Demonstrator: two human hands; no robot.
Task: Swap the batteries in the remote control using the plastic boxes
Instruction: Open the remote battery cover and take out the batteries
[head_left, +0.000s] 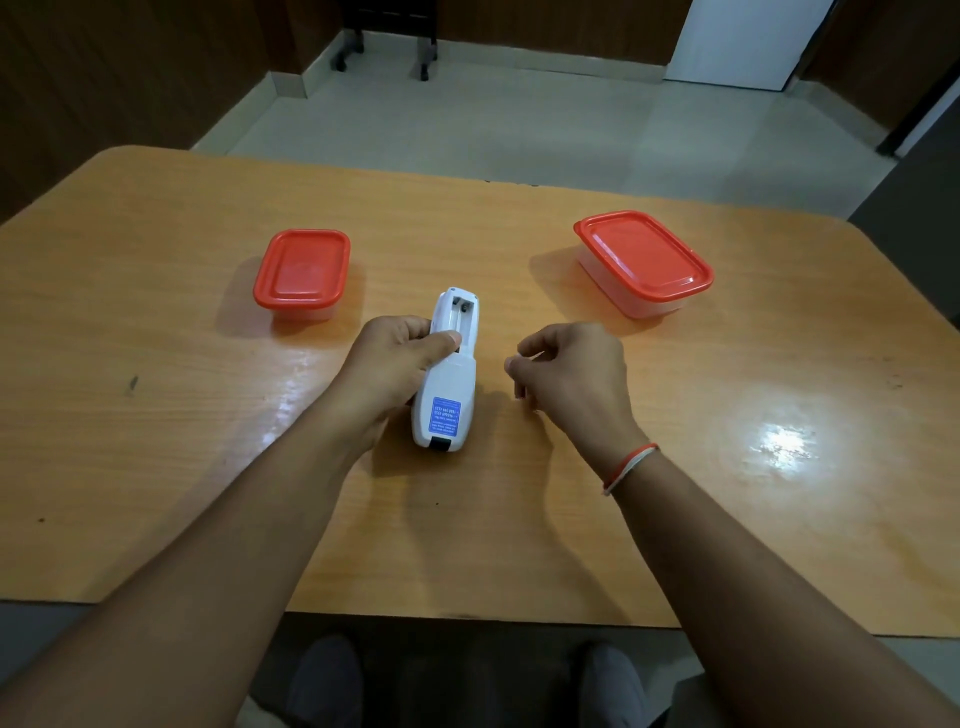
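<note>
A white remote control (448, 395) lies back side up at the middle of the table, with a blue label near its close end. Its battery compartment (464, 312) at the far end is uncovered, and I see no batteries in it. My left hand (395, 358) grips the remote from the left, thumb across its back. My right hand (571, 369) hovers just right of the remote with its fingers curled in and thumb against forefinger; nothing clearly shows inside it. A small red-lidded plastic box (302, 270) stands far left and a larger one (644, 257) far right. Both are closed.
The orange wooden table (156, 415) has a glare patch at the right. Beyond its far edge is tiled floor with chair castors (340, 62). My shoes (332, 675) show below the near edge.
</note>
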